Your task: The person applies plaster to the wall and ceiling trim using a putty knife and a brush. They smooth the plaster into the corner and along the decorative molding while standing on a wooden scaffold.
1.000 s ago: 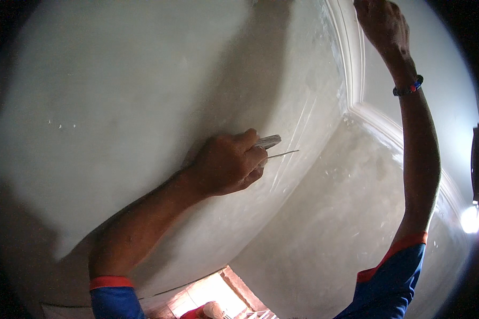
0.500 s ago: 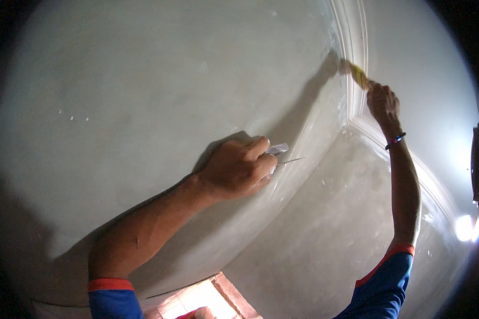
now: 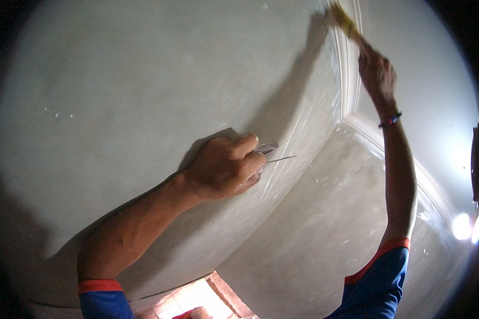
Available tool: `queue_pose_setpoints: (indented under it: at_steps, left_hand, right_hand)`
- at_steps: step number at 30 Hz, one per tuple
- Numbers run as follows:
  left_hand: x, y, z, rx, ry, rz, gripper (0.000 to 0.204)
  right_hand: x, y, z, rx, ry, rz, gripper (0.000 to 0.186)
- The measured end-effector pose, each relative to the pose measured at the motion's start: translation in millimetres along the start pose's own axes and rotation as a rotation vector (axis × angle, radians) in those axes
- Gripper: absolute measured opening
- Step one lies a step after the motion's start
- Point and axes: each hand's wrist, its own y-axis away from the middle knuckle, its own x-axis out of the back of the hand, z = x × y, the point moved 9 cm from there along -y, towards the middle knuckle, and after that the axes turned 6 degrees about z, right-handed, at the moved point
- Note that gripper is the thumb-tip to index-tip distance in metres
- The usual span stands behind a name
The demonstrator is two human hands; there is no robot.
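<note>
My right hand point(image 3: 378, 74) is raised at the upper right, its fingers closed round the handle of a paintbrush point(image 3: 348, 26). The brush has a yellow middle, and its blurred bristles meet the wall beside the white cornice. My left hand point(image 3: 226, 165) is closed in front of the wall point(image 3: 143, 106), lower and further left. From its fingers stick out a greyish, smeared piece point(image 3: 267, 147) and a thin dark edge like a blade seen side-on. The fingers hide most of this thin-bladed tool, so its exact kind is unclear.
The white moulded cornice point(image 3: 347, 80) bends at a corner, where a second grey wall point(image 3: 303, 212) begins. A bright lamp point(image 3: 463, 227) shines at the far right near a dark object point(image 3: 477, 165). A bright opening point(image 3: 197, 297) with a reddish frame lies below.
My right hand and the paintbrush have moved up and slightly left along the cornice. My left hand has shifted slightly left in the picture, still holding its tool.
</note>
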Motion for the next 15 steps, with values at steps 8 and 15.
queue_pose_setpoints:
  at_steps: [8,15]
  left_hand:
    - [-1.9,-7.5,1.8,0.036,-0.017,-0.047,0.022]
    - [-0.9,-12.1,1.6,0.012,-0.044,-0.031,0.025]
  right_hand:
    - [-14.3,40.5,26.1,-0.083,0.201,-0.297,0.026]
    - [92.9,-78.1,-38.8,0.082,-0.223,0.413,0.029]
